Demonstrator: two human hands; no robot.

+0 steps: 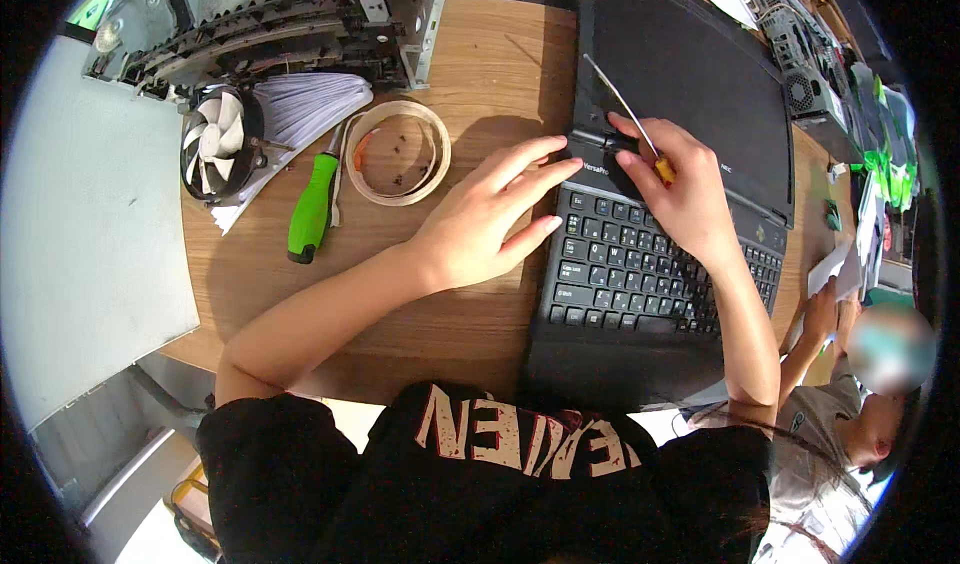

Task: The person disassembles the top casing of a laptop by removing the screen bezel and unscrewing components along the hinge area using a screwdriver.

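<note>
A black laptop lies open nearly flat, with its screen (680, 64) at the back and its keyboard (640, 274) toward me. My right hand (675, 184) is curled round a thin screwdriver (663, 170) with a yellow handle, its shaft pointing up-left over the screen, and the fingertips rest by the dark hinge (593, 138). My left hand (485, 209) is open, fingers apart, its fingertips at the laptop's left edge near that hinge. Left of it are a ring of tape (441, 144) with small dark screws inside and a green-handled screwdriver (312, 204).
A fan (215, 139) sits on folded paper (305, 104) at left, below a metal printer-like chassis (260, 34). The wooden desk (420, 334) meets a white panel (90, 214). Metal computer parts (810, 84) line the right; another person (840, 434) works beside me there.
</note>
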